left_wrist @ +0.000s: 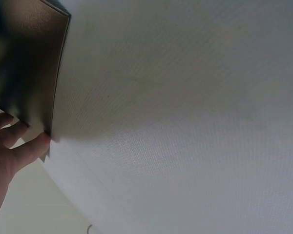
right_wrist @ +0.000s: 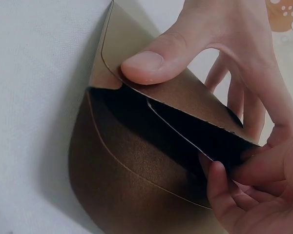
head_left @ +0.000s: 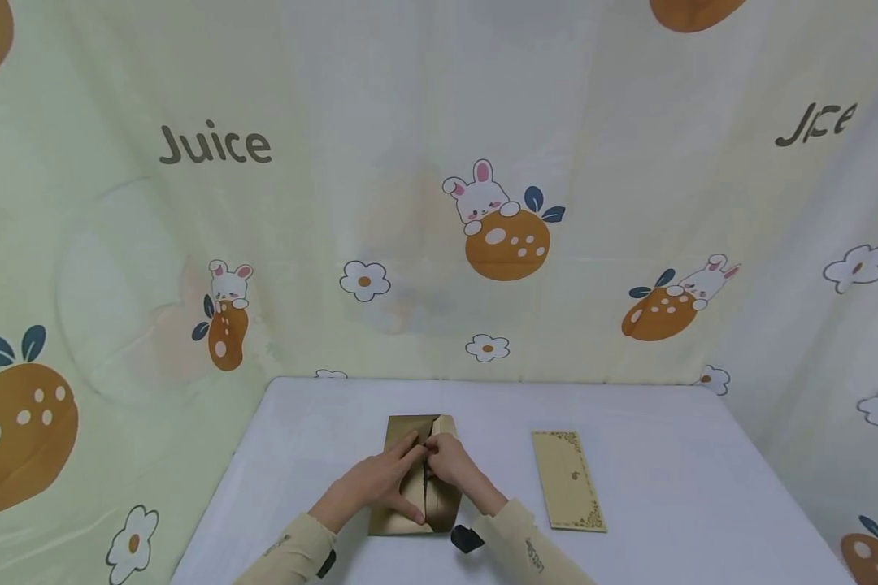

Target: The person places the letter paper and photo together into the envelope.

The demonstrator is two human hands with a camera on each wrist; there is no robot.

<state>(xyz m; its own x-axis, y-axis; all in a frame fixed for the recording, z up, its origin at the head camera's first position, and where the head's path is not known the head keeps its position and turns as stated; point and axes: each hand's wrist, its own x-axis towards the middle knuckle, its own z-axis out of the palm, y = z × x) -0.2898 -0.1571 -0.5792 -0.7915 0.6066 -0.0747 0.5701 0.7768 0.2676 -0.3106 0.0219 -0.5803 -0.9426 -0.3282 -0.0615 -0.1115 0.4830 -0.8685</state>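
Observation:
A gold-brown paper envelope (head_left: 446, 506) lies on the white table with a dark slit down its middle. My left hand (head_left: 380, 478) rests spread over its left side. In the right wrist view the left thumb (right_wrist: 146, 67) presses the paper beside the gaping slit. The left fingertips touch the edge of the envelope (left_wrist: 29, 48) in the left wrist view. With its fingers in the slit, my right hand (head_left: 452, 461) pinches a thin edge there (right_wrist: 254, 195); whether that edge is a layer of the envelope or something inside is unclear. The slit's interior is dark.
To the right, a flat pale-gold card or envelope (head_left: 567, 481) with ornate corners lies apart on the white table (head_left: 673, 455). A printed curtain (head_left: 402, 203) hangs behind and beside the table. A black band piece (head_left: 467, 539) shows by the right sleeve.

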